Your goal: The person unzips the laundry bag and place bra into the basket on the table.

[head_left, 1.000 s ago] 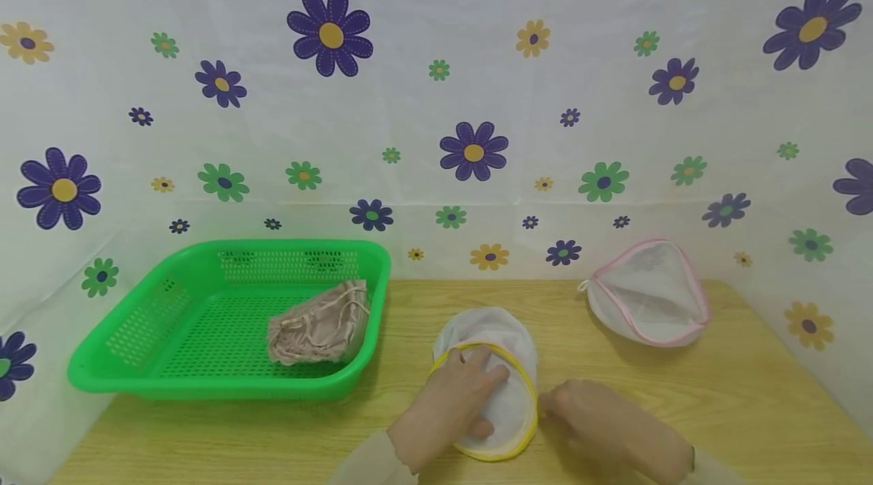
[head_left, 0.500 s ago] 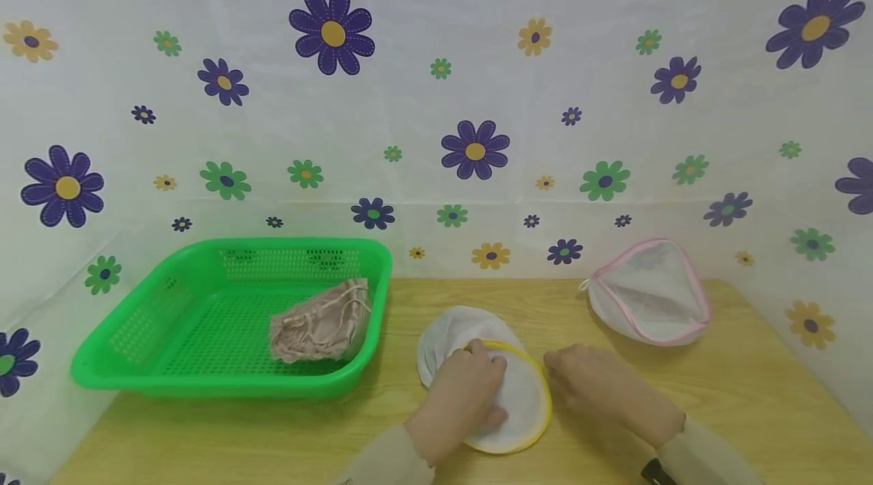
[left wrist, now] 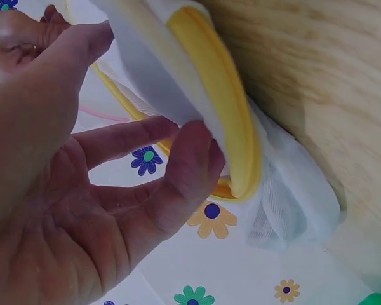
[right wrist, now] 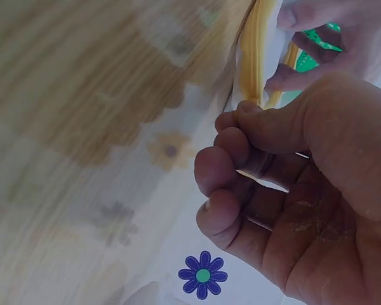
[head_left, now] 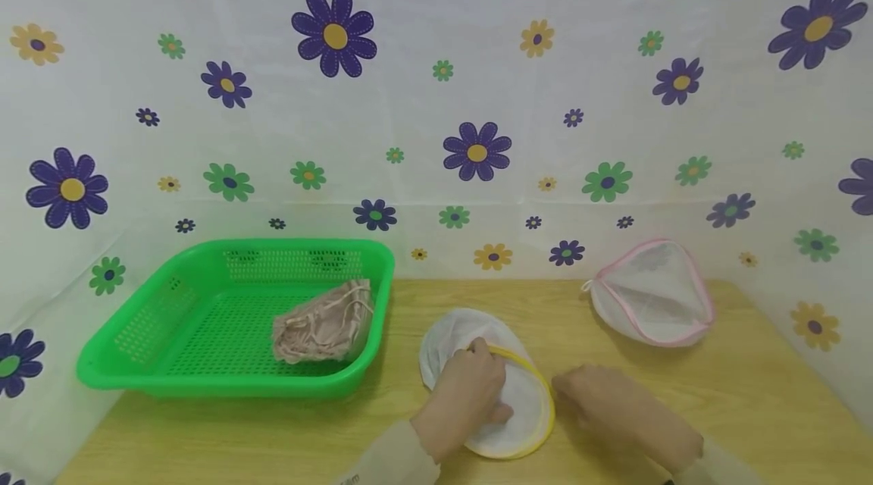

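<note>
A white mesh laundry bag (head_left: 458,330) with a yellow zippered rim (head_left: 549,413) lies on the table in front of me. My left hand (head_left: 464,390) is over its left part, fingers bent at the rim's upper edge and thumb on the mesh inside the ring. In the left wrist view the yellow rim (left wrist: 225,95) stands near my fingertips (left wrist: 193,143). At the rim's right side my right hand (head_left: 610,402) pinches the edge with thumb and forefinger, the other fingers curled. The right wrist view shows that pinch right against the yellow band (right wrist: 254,57); any zipper pull is hidden.
A green plastic basket (head_left: 232,386) stands on the left with a bunched brown-grey cloth (head_left: 320,324) inside. At the back right sits a pink-trimmed white mesh bag (head_left: 651,295). Behind the wooden table (head_left: 764,379) hangs a flowered white sheet (head_left: 409,106).
My left fingers have gone from spread on the mesh to bent at the rim. The yellow ring has shifted right and the bag's far end left. My right hand has moved slightly away and right.
</note>
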Available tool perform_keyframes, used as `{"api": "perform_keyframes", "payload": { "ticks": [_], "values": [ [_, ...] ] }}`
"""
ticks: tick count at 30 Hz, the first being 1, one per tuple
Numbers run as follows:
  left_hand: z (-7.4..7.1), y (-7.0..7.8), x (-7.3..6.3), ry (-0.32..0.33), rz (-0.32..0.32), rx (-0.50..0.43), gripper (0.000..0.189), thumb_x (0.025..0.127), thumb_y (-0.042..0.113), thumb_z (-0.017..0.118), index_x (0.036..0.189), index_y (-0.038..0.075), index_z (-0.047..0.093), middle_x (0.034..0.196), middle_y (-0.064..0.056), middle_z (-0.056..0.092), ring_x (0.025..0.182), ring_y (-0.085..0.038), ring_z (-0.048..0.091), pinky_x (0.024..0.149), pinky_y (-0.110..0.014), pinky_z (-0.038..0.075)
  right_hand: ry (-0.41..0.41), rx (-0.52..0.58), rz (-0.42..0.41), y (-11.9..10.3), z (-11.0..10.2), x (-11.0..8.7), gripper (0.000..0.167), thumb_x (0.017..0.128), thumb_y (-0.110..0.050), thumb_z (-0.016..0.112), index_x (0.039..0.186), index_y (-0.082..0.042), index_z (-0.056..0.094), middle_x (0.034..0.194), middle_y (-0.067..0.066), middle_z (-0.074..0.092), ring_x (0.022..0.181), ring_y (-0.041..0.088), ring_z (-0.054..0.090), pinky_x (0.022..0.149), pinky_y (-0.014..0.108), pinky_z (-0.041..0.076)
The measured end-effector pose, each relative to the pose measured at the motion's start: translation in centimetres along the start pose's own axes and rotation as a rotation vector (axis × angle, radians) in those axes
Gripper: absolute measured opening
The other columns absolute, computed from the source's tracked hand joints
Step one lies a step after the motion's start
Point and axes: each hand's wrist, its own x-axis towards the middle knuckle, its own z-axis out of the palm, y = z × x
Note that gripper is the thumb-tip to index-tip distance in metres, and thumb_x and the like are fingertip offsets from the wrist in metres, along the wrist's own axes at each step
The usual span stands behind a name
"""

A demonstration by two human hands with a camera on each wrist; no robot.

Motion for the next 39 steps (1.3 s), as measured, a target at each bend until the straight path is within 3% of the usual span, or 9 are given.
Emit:
{"api": "perform_keyframes", "payload": {
  "ticks": [4,10,13,15,19,22,25,30,39],
  "values": [
    [-0.1,-0.2,0.2,-0.031,-0.014,-0.056,0.066,0.075,0.083,0.066,0.067,0.017,0.063,0.065,0.005,0.047,0.049,-0.003,0.037,0.040,-0.019,0.037,-0.013,-0.002,-0.030,0.2,0.3,-0.6,0.026,0.079,0.001,0.071,0.079,-0.022,0.059,0.068,-0.014,0.051,0.062,0.003,0.046,0.056,0.027,0.043],
    [-0.7,-1.3,0.8,-0.236,-0.042,-0.445,0.057,0.076,0.067,0.078,0.072,0.012,0.067,0.079,-0.003,0.055,0.054,-0.010,0.045,0.046,-0.024,0.045,0.036,-0.014,0.020,0.7,0.3,-0.7,0.024,0.079,-0.004,0.070,0.078,-0.024,0.056,0.067,-0.014,0.049,0.060,0.005,0.045,0.054,0.027,0.041],
    [-1.0,-2.4,0.4,-0.306,-0.003,-0.581,0.054,0.069,0.066,0.084,0.081,0.015,0.068,0.084,-0.003,0.059,0.063,-0.013,0.052,0.057,-0.027,0.048,0.075,-0.011,0.047,1.2,0.2,-0.2,0.024,0.083,-0.003,0.068,0.076,-0.022,0.054,0.066,-0.013,0.048,0.059,0.005,0.044,0.053,0.025,0.040],
    [-1.1,-3.1,-0.2,-0.344,0.048,-0.610,0.059,0.065,0.069,0.085,0.093,0.019,0.069,0.089,-0.001,0.062,0.073,-0.015,0.053,0.065,-0.028,0.046,0.110,-0.011,0.052,1.7,0.0,0.3,0.024,0.086,-0.002,0.067,0.076,-0.020,0.054,0.065,-0.011,0.049,0.059,0.004,0.044,0.052,0.025,0.041],
    [-0.8,-3.8,-1.3,-0.332,0.148,-0.574,0.067,0.065,0.072,0.082,0.110,0.025,0.067,0.096,0.002,0.064,0.084,-0.015,0.052,0.074,-0.028,0.046,0.166,-0.016,0.058,2.4,-0.6,0.8,0.027,0.090,-0.005,0.067,0.074,-0.020,0.053,0.063,-0.012,0.047,0.058,0.002,0.041,0.053,0.024,0.041],
    [-0.4,-3.6,-1.7,-0.291,0.183,-0.524,0.062,0.072,0.072,0.077,0.110,0.024,0.066,0.093,0.001,0.064,0.083,-0.014,0.054,0.076,-0.027,0.049,0.182,-0.017,0.040,2.8,-1.1,1.0,0.028,0.088,-0.005,0.068,0.073,-0.021,0.051,0.063,-0.012,0.042,0.058,0.002,0.038,0.053,0.024,0.038],
    [0.0,-3.5,-1.8,-0.235,0.191,-0.475,0.056,0.077,0.073,0.072,0.103,0.023,0.066,0.086,0.002,0.064,0.077,-0.014,0.056,0.070,-0.025,0.049,0.185,0.002,0.023,2.9,-1.4,1.2,0.029,0.088,-0.004,0.067,0.072,-0.021,0.049,0.064,-0.012,0.040,0.059,0.002,0.036,0.054,0.023,0.036],
    [0.3,-3.7,-1.7,-0.138,0.201,-0.414,0.056,0.077,0.077,0.064,0.095,0.024,0.065,0.077,0.003,0.062,0.066,-0.012,0.051,0.056,-0.022,0.040,0.184,0.015,0.022,3.1,-1.7,1.2,0.030,0.092,-0.006,0.066,0.072,-0.021,0.050,0.064,-0.013,0.041,0.060,0.002,0.036,0.055,0.022,0.037],
    [0.5,-3.7,-1.8,-0.058,0.192,-0.400,0.056,0.079,0.077,0.060,0.090,0.022,0.063,0.075,0.003,0.061,0.063,-0.012,0.050,0.054,-0.022,0.037,0.175,-0.008,0.013,3.3,-1.5,0.4,0.028,0.095,-0.009,0.066,0.073,-0.021,0.052,0.064,-0.014,0.042,0.060,0.001,0.037,0.055,0.024,0.039]
  ]
}}
